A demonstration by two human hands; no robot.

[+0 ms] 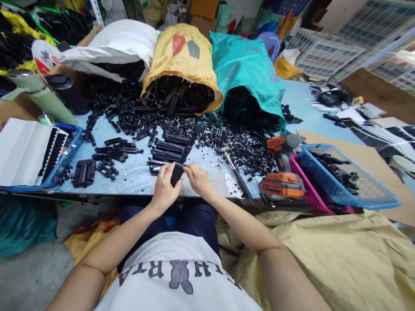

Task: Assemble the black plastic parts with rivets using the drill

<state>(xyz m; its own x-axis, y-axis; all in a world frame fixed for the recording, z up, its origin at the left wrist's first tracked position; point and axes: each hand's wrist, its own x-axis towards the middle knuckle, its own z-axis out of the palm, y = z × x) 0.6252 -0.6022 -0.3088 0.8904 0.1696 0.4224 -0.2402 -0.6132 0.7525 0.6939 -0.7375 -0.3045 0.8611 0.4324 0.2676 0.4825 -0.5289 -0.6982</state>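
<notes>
Yellow sack (pixel 183 47) lies on the counter (pixel 296 88), mouth twd the person, stuffed w/ blk plastic pcs (pixel 175 101), a few long ones nr the rim. Teal sack (pixel 249 65) just R of it, mouth also this way; inside too dark to make out. White sack (pixel 126 36) at L has dk pcs under its edge, mostly hidden by the fabric. Blue basket (pixel 382 194) at R holds blk pcs; pink basket (pixel 300 177) beside it is largely covered, contents unclear. L-side tray (pixel 76 144), cut off by the frame, has a white sheet & blk toothed strips. Green flask (pixel 48 101) & blk tumbler (pixel 69 93) hide their contents.

Long blk part (pixel 186 154) is in both hands at the counter's nr edge, over the row of similar pcs. L hand (pixel 165 188): fingers wrapped round its lower end, covering some of it. R hand (pixel 198 179): fingers pinched nearly tog. on its side; can't tell if a small pc is in there too. Loose screws (pixel 249 153) lie heaped beyond, too small & jumbled to sort.
</notes>
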